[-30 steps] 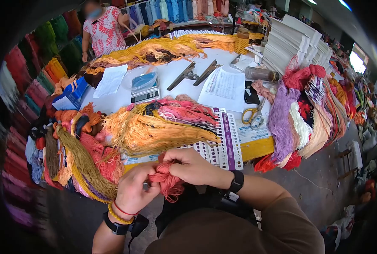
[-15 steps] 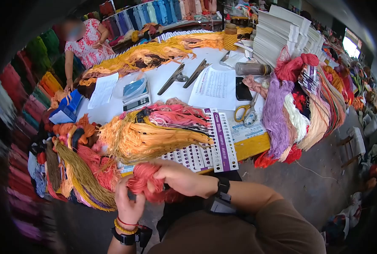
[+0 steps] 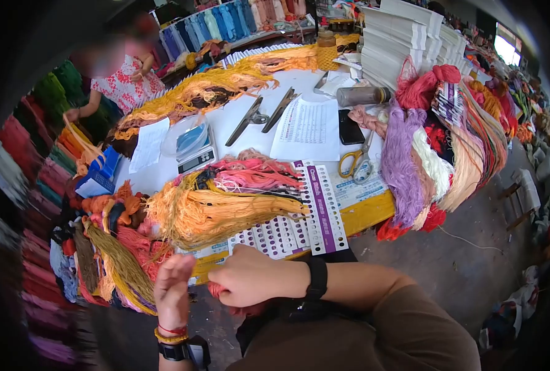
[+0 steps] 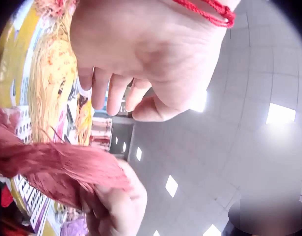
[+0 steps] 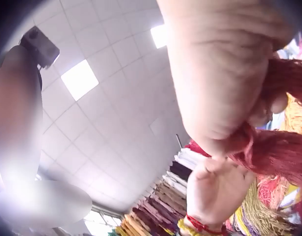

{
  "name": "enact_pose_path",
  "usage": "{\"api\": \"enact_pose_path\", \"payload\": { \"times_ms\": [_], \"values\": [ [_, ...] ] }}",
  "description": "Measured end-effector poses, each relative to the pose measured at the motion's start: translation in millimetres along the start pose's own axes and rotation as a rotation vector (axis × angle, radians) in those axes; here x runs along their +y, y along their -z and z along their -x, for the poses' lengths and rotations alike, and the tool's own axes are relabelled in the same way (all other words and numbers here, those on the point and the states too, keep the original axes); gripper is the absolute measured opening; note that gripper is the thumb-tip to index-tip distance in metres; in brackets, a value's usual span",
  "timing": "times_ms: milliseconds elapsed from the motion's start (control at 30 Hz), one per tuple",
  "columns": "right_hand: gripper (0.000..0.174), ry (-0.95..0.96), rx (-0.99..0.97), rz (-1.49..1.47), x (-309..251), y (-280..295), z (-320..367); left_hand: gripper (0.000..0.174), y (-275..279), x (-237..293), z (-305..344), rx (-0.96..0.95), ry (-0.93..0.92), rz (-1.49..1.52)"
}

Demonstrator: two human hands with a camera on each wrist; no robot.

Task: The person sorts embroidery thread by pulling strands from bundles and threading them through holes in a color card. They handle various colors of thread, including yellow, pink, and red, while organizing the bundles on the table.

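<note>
My right hand [image 3: 256, 275] grips a skein of red thread [image 4: 67, 164] just off the table's front edge. In the left wrist view its fingers curl round the skein, and the strands hang off to one side. From the head, the hand covers most of the skein. My left hand [image 3: 173, 294] is a little to the left, apart from the skein, palm showing and fingers loosely extended with nothing in them. Beyond both hands, an orange-yellow thread bundle [image 3: 207, 207] lies across punched cards [image 3: 323, 213] at the table's near edge.
More skeins [image 3: 117, 260] hang at the table's left corner, and purple ones [image 3: 401, 161] at the right. Scissors [image 3: 354, 162], a phone [image 3: 350, 128], metal clips [image 3: 248, 120], a scale [image 3: 196, 159] and papers [image 3: 306, 130] lie on the table. Another person [image 3: 126, 80] stands back left.
The left hand has let go of the skein and opened away from it. The right hand still grips it, now turned with the skein mostly beneath. The head view has shifted slightly.
</note>
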State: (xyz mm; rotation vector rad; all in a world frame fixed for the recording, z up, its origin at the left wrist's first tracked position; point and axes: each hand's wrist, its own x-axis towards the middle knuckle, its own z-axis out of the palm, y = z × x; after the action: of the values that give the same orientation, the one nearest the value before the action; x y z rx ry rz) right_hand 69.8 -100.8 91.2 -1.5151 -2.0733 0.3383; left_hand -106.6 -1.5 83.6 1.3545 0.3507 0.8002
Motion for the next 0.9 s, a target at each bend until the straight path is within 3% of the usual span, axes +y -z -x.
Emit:
{"api": "enact_pose_path", "payload": {
  "times_ms": [67, 133, 200, 233, 267, 333, 367, 433, 500, 600, 667, 767, 800, 867, 900],
  "values": [
    [0.015, 0.049, 0.009, 0.042, -4, -5, -3, 0.04, -19, 4, 5, -0.153, 0.198, 0.008],
    [0.014, 0.182, 0.288, -0.065, -5, -7, -5, 0.045, -12, -7, 11, -0.174, 0.212, -0.131],
    [0.014, 0.169, 0.177, -0.053, -7, 8, -5, 0.059, 2, -11, 12, -0.384, 0.532, 0.096],
    [0.013, 0.153, 0.067, -0.038, -9, 14, -5, 0.079, 5, -10, 14, -0.447, 0.588, 0.051],
    [0.013, 0.153, 0.069, -0.038, -10, 15, -5, 0.079, 6, -15, 12, -0.448, 0.588, 0.048],
    [0.012, 0.281, 0.075, -0.121, -13, 15, -7, 0.097, 9, -28, 10, -0.67, 0.747, 0.643],
    [0.012, 0.283, 0.075, -0.12, -17, 13, -8, 0.098, 2, -29, 8, -0.711, 0.778, 0.793],
    [0.013, 0.486, 0.254, -0.223, -28, 7, -9, 0.1, -20, -20, 5, -0.654, 0.718, 0.874],
    [0.015, 0.541, 0.304, -0.231, -39, 8, -9, 0.103, -49, -2, 2, -0.53, 0.61, 0.824],
    [0.021, 0.614, 0.38, -0.212, -44, 15, -7, 0.107, -69, 25, -11, -0.283, 0.321, 0.528],
    [0.028, 0.582, 0.644, -0.229, -38, 32, -5, 0.105, -50, 38, -30, -0.19, -0.077, 0.131],
    [0.047, 0.307, 0.825, -0.411, -27, 35, -14, 0.101, -53, 77, -37, -0.249, -0.25, -0.068],
    [0.053, 0.262, 0.759, -0.448, -24, 32, -19, 0.099, -53, 88, -40, -0.296, -0.305, -0.222],
    [0.046, 0.229, 0.687, -0.237, -19, 17, -31, 0.097, -61, 108, -40, -0.228, -0.288, -0.512],
    [0.041, 0.203, 0.547, -0.322, -17, 18, -36, 0.074, -62, 111, -42, -0.216, -0.426, -0.507]
  ]
}}
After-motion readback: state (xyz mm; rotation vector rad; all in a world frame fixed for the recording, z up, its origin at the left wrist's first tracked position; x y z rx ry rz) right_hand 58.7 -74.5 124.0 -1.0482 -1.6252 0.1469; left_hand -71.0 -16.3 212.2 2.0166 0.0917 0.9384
